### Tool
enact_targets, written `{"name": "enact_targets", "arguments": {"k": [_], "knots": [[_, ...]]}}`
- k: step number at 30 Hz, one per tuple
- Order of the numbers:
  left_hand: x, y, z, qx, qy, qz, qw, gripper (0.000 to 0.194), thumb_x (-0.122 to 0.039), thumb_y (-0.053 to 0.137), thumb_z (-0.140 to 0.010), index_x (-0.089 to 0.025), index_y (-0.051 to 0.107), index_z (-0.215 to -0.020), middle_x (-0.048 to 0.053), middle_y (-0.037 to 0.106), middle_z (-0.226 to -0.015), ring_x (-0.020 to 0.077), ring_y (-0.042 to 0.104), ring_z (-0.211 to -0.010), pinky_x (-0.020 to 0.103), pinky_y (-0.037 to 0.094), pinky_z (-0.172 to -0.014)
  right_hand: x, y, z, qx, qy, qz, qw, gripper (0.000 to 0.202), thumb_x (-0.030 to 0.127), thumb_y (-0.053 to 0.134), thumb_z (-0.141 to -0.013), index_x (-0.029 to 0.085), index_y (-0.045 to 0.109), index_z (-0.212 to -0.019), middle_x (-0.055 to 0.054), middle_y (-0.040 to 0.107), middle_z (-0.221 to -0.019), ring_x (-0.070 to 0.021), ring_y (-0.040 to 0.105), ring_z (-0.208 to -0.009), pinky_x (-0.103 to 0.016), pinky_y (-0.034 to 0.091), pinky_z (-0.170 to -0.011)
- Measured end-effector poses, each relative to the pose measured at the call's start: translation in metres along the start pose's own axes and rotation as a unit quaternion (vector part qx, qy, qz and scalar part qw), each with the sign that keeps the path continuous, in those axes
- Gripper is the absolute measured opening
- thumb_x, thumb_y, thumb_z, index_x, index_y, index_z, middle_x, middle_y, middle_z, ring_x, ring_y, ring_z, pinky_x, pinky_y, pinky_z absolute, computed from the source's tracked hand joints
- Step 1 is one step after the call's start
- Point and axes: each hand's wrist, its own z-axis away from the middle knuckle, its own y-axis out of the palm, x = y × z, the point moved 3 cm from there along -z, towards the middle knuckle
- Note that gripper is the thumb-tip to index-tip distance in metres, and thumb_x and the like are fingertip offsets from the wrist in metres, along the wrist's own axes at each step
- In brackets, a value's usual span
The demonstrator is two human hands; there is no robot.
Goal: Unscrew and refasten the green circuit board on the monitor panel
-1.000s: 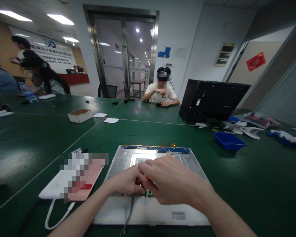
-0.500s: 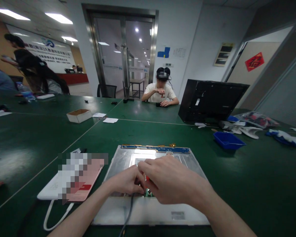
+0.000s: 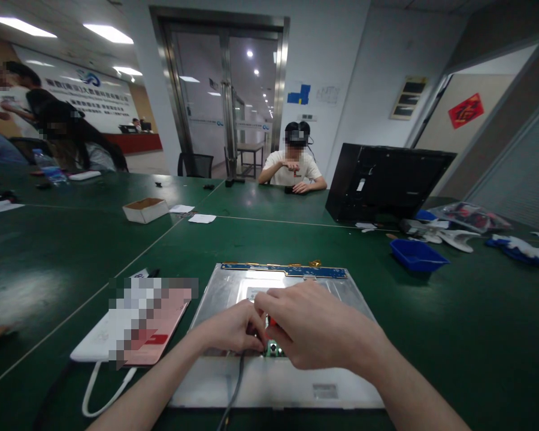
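Observation:
A flat silver panel (image 3: pixel 260 389) lies on the green table, with a blue circuit strip (image 3: pixel 269 270) along its far edge. My right hand (image 3: pixel 314 326) is closed over the panel's middle around a red object (image 3: pixel 272 321), mostly hidden by the fingers. Beside it, my left hand (image 3: pixel 240 328) is pinched at the edge of a small green board (image 3: pixel 273 348). A dark cable (image 3: pixel 237 389) runs from under my left fingertips toward the near edge; what those fingertips grip is hidden.
Left of the panel are a white device (image 3: pixel 94 341) and a pink one (image 3: pixel 150 353) with a white cable. Farther off stand an open box (image 3: pixel 146 211), a blue tray (image 3: pixel 417 256) and a black monitor (image 3: pixel 390 182). A person (image 3: pixel 294 164) sits opposite.
Both my hands stay in nearly the same place, the right turned very slightly. More of the green board shows between them. At the far left, another person has come into view.

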Motion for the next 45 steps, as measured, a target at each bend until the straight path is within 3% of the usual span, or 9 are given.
{"name": "enact_targets", "arguments": {"k": [6, 14, 21, 29, 32, 39, 45], "knots": [[0.0031, 0.0027, -0.0008, 0.006, 0.022, 0.012, 1.000, 0.002, -0.014, 0.071, -0.069, -0.015, 0.071, -0.067, -0.002, 0.058, -0.061, 0.0108, 0.049, -0.057, 0.020, 0.035, -0.051, -0.0049, 0.0049, -0.0038, 0.001, 0.037, 0.013, 0.999, 0.011, 0.029, 0.057, -0.089, 0.019, 0.058, -0.093, -0.002, 0.069, -0.075, -0.0146, 0.059, -0.061, -0.029, 0.017, -0.050], [0.0013, 0.0026, -0.0004, 0.013, 0.002, 0.004, 1.000, 0.010, -0.015, 0.070, -0.072, -0.018, 0.077, -0.078, 0.000, 0.065, -0.068, 0.0119, 0.051, -0.060, 0.022, 0.039, -0.055, -0.0024, -0.0009, -0.0003, 0.007, 0.005, -0.012, 1.000, 0.014, 0.023, 0.059, -0.082, 0.017, 0.054, -0.094, -0.005, 0.068, -0.090, -0.0158, 0.058, -0.067, -0.028, 0.023, -0.049], [-0.0024, 0.0006, 0.0006, 0.017, 0.002, 0.003, 1.000, 0.006, -0.015, 0.070, -0.071, -0.018, 0.074, -0.074, 0.000, 0.064, -0.071, 0.0131, 0.054, -0.064, 0.022, 0.041, -0.058, -0.0078, 0.0040, -0.0043, 0.001, 0.046, 0.017, 0.999, 0.012, 0.029, 0.055, -0.091, 0.019, 0.057, -0.097, -0.002, 0.070, -0.079, -0.0168, 0.062, -0.065, -0.029, 0.018, -0.050], [0.0034, 0.0026, 0.0011, 0.014, -0.044, -0.009, 0.999, 0.013, -0.020, 0.071, -0.071, -0.016, 0.074, -0.083, 0.002, 0.066, -0.077, 0.0159, 0.057, -0.068, 0.023, 0.042, -0.060, -0.0010, 0.0007, 0.0006, 0.015, 0.003, -0.018, 1.000, 0.014, 0.024, 0.060, -0.081, 0.018, 0.053, -0.093, -0.004, 0.068, -0.089, -0.0151, 0.057, -0.067, -0.028, 0.023, -0.050], [0.0007, 0.0019, 0.0014, 0.013, -0.056, -0.009, 0.998, 0.015, -0.022, 0.072, -0.070, -0.017, 0.075, -0.084, 0.001, 0.066, -0.077, 0.0160, 0.056, -0.068, 0.024, 0.041, -0.060, -0.0017, 0.0017, -0.0008, 0.024, 0.007, -0.015, 1.000, 0.012, 0.022, 0.057, -0.083, 0.018, 0.054, -0.094, -0.004, 0.069, -0.088, -0.0152, 0.058, -0.066, -0.028, 0.022, -0.049], [-0.0016, 0.0020, 0.0009, -0.001, -0.025, -0.005, 1.000, 0.003, -0.016, 0.071, -0.068, -0.015, 0.071, -0.070, -0.002, 0.057, -0.063, 0.0114, 0.048, -0.058, 0.021, 0.035, -0.053, -0.0057, 0.0034, -0.0029, 0.016, 0.036, 0.008, 0.999, 0.010, 0.028, 0.056, -0.088, 0.019, 0.056, -0.092, -0.003, 0.069, -0.080, -0.0163, 0.060, -0.064, -0.030, 0.019, -0.049], [-0.0015, 0.0022, 0.0008, 0.002, -0.029, 0.007, 1.000, 0.012, -0.017, 0.071, -0.068, -0.017, 0.075, -0.080, -0.003, 0.057, -0.062, 0.0103, 0.045, -0.054, 0.020, 0.032, -0.049, -0.0029, 0.0022, 0.0012, 0.022, -0.003, 0.004, 1.000, 0.013, 0.023, 0.061, -0.081, 0.019, 0.054, -0.092, -0.003, 0.067, -0.086, -0.0152, 0.058, -0.066, -0.029, 0.022, -0.048]]}}
